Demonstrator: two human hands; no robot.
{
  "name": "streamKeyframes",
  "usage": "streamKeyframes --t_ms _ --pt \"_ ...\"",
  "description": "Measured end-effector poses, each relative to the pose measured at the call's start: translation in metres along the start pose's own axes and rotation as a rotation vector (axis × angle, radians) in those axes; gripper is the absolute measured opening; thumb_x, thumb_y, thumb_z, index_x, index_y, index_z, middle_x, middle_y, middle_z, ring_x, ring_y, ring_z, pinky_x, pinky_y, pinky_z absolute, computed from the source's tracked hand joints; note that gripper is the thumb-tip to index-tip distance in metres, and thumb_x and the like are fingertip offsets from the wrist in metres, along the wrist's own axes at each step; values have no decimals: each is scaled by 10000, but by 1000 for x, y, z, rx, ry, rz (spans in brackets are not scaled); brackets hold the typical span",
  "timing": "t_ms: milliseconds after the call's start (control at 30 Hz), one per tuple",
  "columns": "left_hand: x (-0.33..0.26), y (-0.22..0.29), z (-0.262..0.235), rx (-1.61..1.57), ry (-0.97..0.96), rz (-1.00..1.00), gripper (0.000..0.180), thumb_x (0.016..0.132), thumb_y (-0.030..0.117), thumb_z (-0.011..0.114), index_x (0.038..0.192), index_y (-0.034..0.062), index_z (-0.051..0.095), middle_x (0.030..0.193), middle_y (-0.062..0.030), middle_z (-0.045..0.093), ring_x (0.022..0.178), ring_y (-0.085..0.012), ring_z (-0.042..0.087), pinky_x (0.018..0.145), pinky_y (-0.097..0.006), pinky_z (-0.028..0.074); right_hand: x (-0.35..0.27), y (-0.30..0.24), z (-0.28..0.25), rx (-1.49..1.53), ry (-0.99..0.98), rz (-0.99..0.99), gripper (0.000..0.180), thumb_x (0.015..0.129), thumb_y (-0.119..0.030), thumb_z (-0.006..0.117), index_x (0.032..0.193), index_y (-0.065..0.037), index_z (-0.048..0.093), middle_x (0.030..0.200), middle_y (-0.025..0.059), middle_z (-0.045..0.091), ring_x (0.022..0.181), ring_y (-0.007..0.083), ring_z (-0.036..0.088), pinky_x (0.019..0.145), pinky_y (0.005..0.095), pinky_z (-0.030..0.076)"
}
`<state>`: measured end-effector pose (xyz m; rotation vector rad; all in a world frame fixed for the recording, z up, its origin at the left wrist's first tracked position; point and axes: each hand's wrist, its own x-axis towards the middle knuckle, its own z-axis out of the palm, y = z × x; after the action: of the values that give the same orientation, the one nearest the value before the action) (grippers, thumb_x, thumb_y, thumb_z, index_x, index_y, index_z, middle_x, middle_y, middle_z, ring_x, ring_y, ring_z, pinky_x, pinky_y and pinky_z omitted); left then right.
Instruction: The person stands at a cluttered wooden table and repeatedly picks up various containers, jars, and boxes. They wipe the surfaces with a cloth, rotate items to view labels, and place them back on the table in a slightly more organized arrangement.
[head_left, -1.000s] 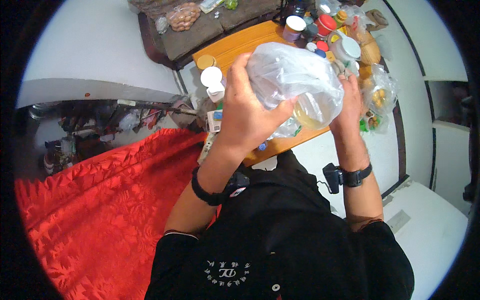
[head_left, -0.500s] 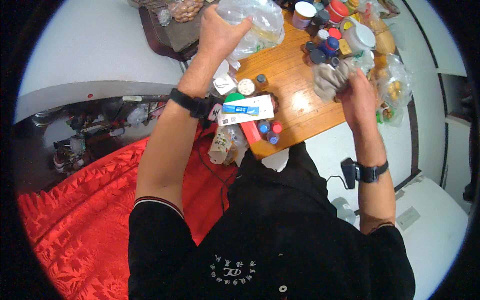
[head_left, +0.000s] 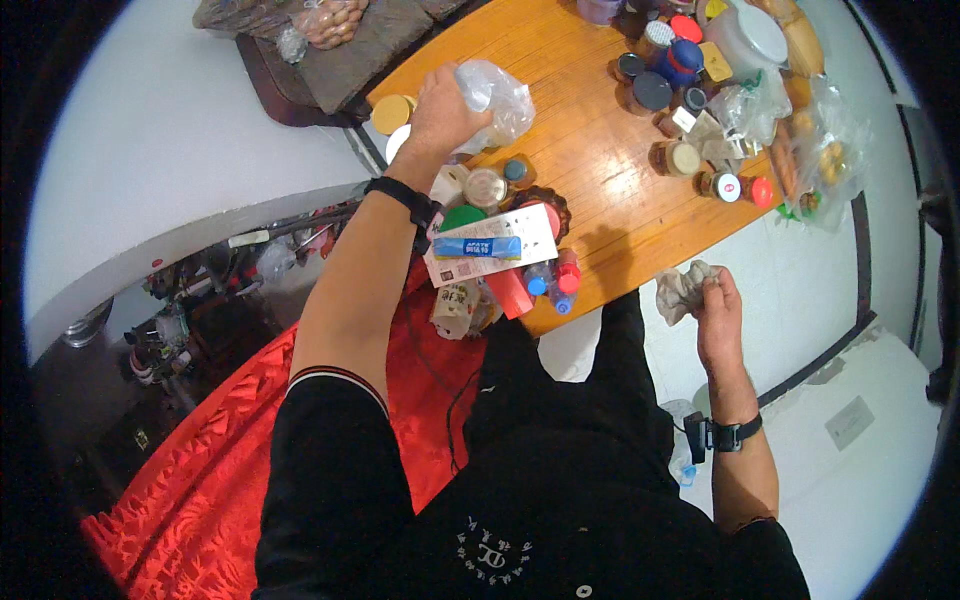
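Observation:
At the far left of the wooden table [head_left: 590, 120], my left hand [head_left: 445, 118] grips a crumpled clear plastic bag [head_left: 500, 105]. A yellow-lidded jar [head_left: 392, 114] stands just left of that hand, with a white lid below it. My right hand [head_left: 720, 320] pinches a crumpled grey cloth [head_left: 682, 292] off the table's front edge. Nearest to this cloth on the table are a white-lidded jar [head_left: 726, 187] and a red-lidded jar [head_left: 760, 191].
Near the front left corner lie a white box [head_left: 495, 265] with a blue tube [head_left: 478, 247], a green lid [head_left: 463, 217] and several small bottles. Jars crowd the far right, beside plastic bags [head_left: 838, 150] of food. A red cloth [head_left: 260, 450] hangs at left. Eggs [head_left: 330, 22] sit on a brown seat.
My right hand has drawn the cloth back from the jars, past the table's front edge. My left hand, still on the plastic bag, is lower over the table. The view has shifted.

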<state>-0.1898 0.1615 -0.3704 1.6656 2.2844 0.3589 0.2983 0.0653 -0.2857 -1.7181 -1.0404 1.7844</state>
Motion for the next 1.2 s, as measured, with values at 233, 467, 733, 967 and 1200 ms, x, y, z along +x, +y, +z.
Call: streamKeyframes --t_ms 233,467,733,967,1200 --pt "6 -12 34 85 -163 72 923 710 272 956 1488 70 504 1405 -226 587 1350 -418 568 1118 -495 513 12 23 -11 -63 40 14 201 1110 -119 431 1084 -31 610 931 26 672 824 97 618 737 296 547" --pt "8 -23 54 108 -212 248 960 670 200 960 1509 84 507 1369 -187 607 1308 -400 593 1124 -485 504 16 45 -9 -67 38 -13 191 1125 -115 445 1085 -20 606 926 27 663 833 96 605 753 295 538" --pt "9 -33 69 122 -282 230 997 678 162 953 1546 79 471 1472 -196 561 1354 -402 572 1152 -477 492 14 57 -7 -171 17 4 170 1126 -96 459 1110 -12 606 961 54 692 869 110 630 784 306 552" --pt "8 -43 72 89 -287 236 1013 699 160 948 1574 83 443 1538 -193 523 1422 -407 521 1195 -471 458 15 65 4 -177 3 1 151 1124 -75 460 1115 -13 598 966 59 696 882 119 642 804 316 560" --pt "3 -40 73 182 -293 232 1060 723 186 958 1621 121 397 1632 -175 444 1500 -386 456 1237 -507 404 11 68 3 -135 -39 54 154 1124 -87 455 1113 -14 590 965 65 699 890 120 651 810 313 562"
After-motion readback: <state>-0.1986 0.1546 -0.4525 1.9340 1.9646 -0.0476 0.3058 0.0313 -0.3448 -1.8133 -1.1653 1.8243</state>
